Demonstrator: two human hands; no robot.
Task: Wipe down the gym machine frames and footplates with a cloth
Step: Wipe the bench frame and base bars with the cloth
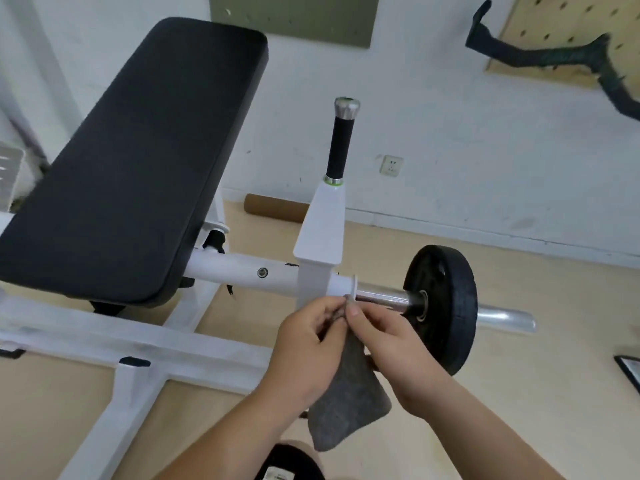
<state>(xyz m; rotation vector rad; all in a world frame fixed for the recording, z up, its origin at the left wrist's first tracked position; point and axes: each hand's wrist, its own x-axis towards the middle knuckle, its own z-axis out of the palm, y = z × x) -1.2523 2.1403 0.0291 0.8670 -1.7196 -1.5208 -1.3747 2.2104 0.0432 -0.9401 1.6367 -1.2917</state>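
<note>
While the left hand (308, 344) and right hand (384, 344), close together, pinch the top edge of the grey cloth (346, 407) just beside the weight plate (450, 306), its tail hangs loose. A slack pinch could drop it, and wiping the steel bar (381, 295) behind may shove the plate outward.

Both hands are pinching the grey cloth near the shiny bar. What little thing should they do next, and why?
Probably lift the cloth onto the white collar and rub. The left hand and right hand pinch its top edge just below the collar, beside the chrome bar, while the rest hangs loose, wiping nothing yet.
</note>
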